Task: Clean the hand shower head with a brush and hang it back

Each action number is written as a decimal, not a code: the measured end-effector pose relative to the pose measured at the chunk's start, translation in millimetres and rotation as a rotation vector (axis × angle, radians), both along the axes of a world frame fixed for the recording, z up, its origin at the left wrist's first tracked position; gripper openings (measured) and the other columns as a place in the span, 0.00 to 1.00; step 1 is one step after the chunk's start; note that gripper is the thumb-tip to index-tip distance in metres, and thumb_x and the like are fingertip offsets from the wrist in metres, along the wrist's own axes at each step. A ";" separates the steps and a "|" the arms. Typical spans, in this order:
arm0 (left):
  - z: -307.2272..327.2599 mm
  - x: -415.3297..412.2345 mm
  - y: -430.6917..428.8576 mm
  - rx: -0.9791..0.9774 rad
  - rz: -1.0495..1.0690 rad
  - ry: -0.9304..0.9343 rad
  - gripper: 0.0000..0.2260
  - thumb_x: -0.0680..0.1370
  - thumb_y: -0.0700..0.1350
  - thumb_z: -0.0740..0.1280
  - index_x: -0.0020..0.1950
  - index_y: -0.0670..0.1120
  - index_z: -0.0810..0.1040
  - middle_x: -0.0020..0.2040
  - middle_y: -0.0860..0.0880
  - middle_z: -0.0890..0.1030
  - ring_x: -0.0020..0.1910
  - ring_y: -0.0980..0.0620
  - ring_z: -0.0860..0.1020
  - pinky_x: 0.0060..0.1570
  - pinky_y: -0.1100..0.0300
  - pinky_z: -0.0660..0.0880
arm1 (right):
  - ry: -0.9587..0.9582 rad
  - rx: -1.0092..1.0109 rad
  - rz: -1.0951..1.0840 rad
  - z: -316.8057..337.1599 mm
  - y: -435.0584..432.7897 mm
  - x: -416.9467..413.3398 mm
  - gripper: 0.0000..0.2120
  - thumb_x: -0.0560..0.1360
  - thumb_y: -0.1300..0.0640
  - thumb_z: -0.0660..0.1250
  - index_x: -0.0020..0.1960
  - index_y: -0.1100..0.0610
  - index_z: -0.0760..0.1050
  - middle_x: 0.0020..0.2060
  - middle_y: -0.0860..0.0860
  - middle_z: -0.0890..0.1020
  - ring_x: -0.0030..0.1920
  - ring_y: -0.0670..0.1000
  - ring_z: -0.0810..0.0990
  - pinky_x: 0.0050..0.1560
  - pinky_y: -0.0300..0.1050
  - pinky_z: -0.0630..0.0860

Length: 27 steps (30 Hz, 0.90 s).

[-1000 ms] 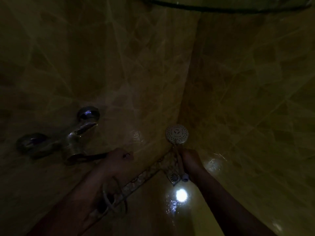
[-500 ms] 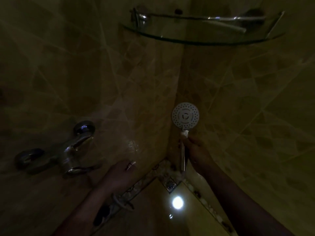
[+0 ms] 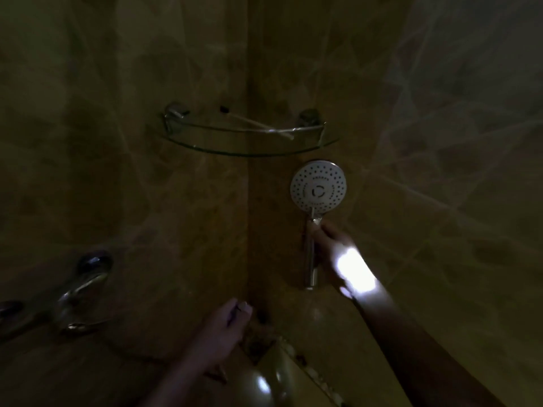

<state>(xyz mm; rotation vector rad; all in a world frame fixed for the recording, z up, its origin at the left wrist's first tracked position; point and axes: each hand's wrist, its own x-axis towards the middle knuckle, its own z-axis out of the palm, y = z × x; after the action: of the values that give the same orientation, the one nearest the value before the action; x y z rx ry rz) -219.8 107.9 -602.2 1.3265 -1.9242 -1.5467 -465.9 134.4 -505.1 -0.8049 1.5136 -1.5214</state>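
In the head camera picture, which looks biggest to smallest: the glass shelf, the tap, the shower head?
1. glass shelf
2. tap
3. shower head
The tap is dim and partly cut off at the edge, so places two and three are unsure.

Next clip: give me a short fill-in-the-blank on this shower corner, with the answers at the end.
1. The shower head is just ____ the glass shelf.
2. The right hand holds the shower head by its ____.
3. The tap sits on the ____ wall.
Missing words: below; handle; left.
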 end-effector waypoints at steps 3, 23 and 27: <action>28.9 -25.2 24.5 0.017 -0.061 0.072 0.12 0.82 0.50 0.63 0.40 0.49 0.73 0.25 0.53 0.74 0.27 0.60 0.69 0.29 0.63 0.66 | -0.023 -0.043 -0.004 33.8 20.2 -17.8 0.09 0.83 0.59 0.61 0.48 0.55 0.79 0.36 0.50 0.83 0.35 0.48 0.80 0.37 0.42 0.75; 188.4 -162.7 173.7 -0.114 -0.189 0.224 0.04 0.80 0.47 0.67 0.52 0.56 0.79 0.45 0.51 0.86 0.44 0.55 0.84 0.47 0.58 0.80 | 0.179 -0.252 -0.015 209.0 187.6 -110.9 0.08 0.82 0.60 0.64 0.46 0.54 0.80 0.43 0.57 0.83 0.49 0.59 0.81 0.52 0.59 0.75; 199.4 -179.2 189.3 -0.176 -0.192 0.242 0.05 0.80 0.51 0.66 0.55 0.57 0.79 0.49 0.53 0.85 0.48 0.58 0.84 0.52 0.56 0.79 | 0.156 -0.320 0.012 225.3 204.9 -111.0 0.06 0.82 0.61 0.64 0.56 0.62 0.77 0.43 0.54 0.84 0.48 0.55 0.83 0.61 0.67 0.75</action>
<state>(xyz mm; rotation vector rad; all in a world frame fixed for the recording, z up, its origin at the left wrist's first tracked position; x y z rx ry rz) -398.9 297.2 -402.8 0.8624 -2.0236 -1.5031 -577.0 339.3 -279.9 -1.1376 1.3876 -1.7520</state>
